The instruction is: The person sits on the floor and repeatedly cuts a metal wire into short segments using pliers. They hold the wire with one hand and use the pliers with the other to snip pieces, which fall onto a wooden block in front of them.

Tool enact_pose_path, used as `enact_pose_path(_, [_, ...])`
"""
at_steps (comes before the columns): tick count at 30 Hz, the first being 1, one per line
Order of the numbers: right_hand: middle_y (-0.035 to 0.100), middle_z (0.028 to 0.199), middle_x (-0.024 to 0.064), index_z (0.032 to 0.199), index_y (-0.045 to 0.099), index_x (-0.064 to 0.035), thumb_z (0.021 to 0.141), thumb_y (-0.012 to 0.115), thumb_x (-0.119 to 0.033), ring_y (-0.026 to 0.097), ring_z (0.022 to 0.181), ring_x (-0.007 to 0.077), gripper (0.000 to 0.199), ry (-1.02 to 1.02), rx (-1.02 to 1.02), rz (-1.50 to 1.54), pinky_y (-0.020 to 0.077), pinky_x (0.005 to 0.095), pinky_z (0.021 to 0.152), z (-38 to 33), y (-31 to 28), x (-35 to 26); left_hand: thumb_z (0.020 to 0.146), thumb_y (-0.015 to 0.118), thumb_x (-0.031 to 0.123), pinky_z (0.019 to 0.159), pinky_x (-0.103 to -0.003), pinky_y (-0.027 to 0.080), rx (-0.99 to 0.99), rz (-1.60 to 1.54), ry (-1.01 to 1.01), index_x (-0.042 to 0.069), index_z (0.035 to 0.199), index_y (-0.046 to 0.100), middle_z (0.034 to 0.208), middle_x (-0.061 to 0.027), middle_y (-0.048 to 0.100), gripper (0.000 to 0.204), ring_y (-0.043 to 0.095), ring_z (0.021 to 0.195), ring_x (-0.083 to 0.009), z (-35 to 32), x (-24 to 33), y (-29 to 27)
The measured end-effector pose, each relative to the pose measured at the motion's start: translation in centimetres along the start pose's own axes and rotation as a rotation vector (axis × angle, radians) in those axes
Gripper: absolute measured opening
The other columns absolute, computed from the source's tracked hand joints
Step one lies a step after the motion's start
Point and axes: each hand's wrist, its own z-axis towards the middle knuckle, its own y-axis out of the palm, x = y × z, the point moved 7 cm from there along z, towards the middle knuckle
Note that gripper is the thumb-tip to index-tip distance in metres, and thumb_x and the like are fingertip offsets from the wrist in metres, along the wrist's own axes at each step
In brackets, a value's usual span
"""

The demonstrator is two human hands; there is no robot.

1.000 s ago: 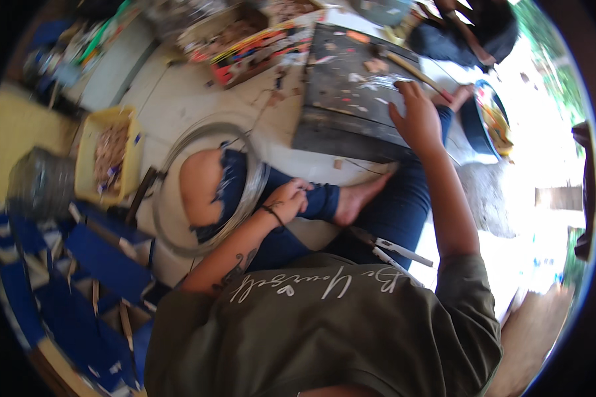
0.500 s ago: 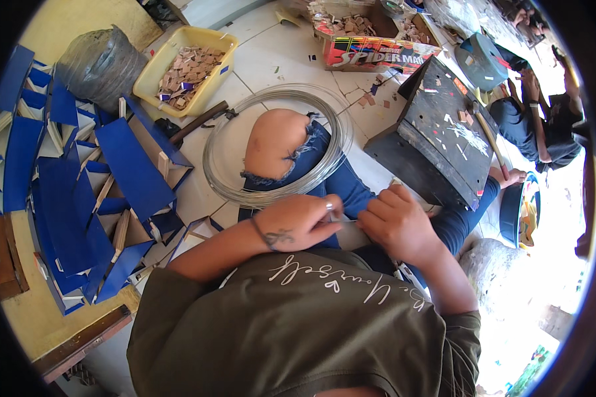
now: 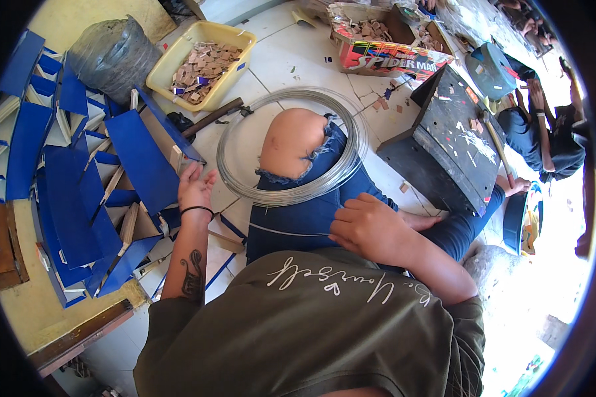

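Observation:
My left hand is at the left, fingers apart and nothing visible in them, beside the lower edge of the blue-covered wooden pieces. My right hand is closed in front of my shirt, pinching a thin metal wire. The wire stretches to the left across my thigh. A coil of silvery wire lies looped around my bent knee, just beyond the right hand. Whether the held wire joins the coil cannot be made out.
A yellow tub of small brown pieces stands at the back left, near a dark handle. A printed carton holds more pieces. At the right are a black wooden stand, a hammer and another person.
My left hand has left the right one and moved to the left, opening beside the blue pieces. The right hand has shifted slightly left, still pinching the wire. The view has turned a little.

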Motion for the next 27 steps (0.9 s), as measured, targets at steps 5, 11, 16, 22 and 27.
enact_pose_path(5, [0.056,0.075,0.0039,0.074,0.058,-0.0096,0.079,0.059,-0.025,0.055,0.078,0.0204,0.016,-0.003,-0.144,0.046,0.0411,0.0332,0.071,0.9,1.1,0.2,0.088,0.044,0.009,0.055,-0.025,0.044,-0.148,-0.224,-0.401,0.002,0.105,0.052,0.087,-0.0113,0.062,0.020,0.056,0.063,-0.0148,2.1,-1.5,-0.3])
enact_pose_path(11, [0.059,0.085,0.0081,0.088,0.060,-0.0078,0.080,0.061,-0.031,0.056,0.083,0.0249,0.024,0.157,-0.193,0.182,0.0425,0.0366,0.075,1.0,1.6,2.4,0.091,0.040,0.019,0.057,-0.030,0.045,-0.229,1.016,-0.138,0.003,0.094,0.059,0.081,-0.0130,0.064,0.025,0.057,0.061,-0.0190,6.9,-1.1,1.0])
enact_pose_path(16, [0.063,0.085,0.0120,0.096,0.060,-0.0048,0.081,0.061,-0.032,0.060,0.079,0.0271,0.031,0.354,-0.070,0.343,0.0459,0.0375,0.073,0.8,-0.7,7.2,0.089,0.039,0.021,0.077,-0.042,0.046,-0.273,1.658,0.251,0.003,0.092,0.062,0.092,-0.0192,0.063,0.029,0.060,0.087,-0.0332,7.9,0.6,4.5])
enact_pose_path(22, [0.063,0.082,0.0151,0.095,0.061,-0.0032,0.080,0.059,-0.035,0.061,0.084,0.0307,0.036,0.722,0.051,0.282,0.0473,0.0384,0.075,1.8,-0.9,17.2,0.084,0.043,0.017,0.080,-0.042,0.047,-0.315,1.860,0.338,0.002,0.094,0.063,0.097,-0.0200,0.062,0.027,0.060,0.092,-0.0344,10.2,1.0,8.7])
enact_pose_path(27, [0.062,0.098,0.0175,0.102,0.059,-0.0029,0.081,0.058,-0.033,0.059,0.096,0.0310,0.037,0.875,0.165,-0.128,0.0478,0.0399,0.080,3.2,1.5,25.5,0.077,0.050,0.007,0.078,-0.039,0.049,-0.375,1.974,0.350,0.002,0.084,0.068,0.100,-0.0202,0.062,0.020,0.061,0.092,-0.0340,13.8,-0.1,11.2])
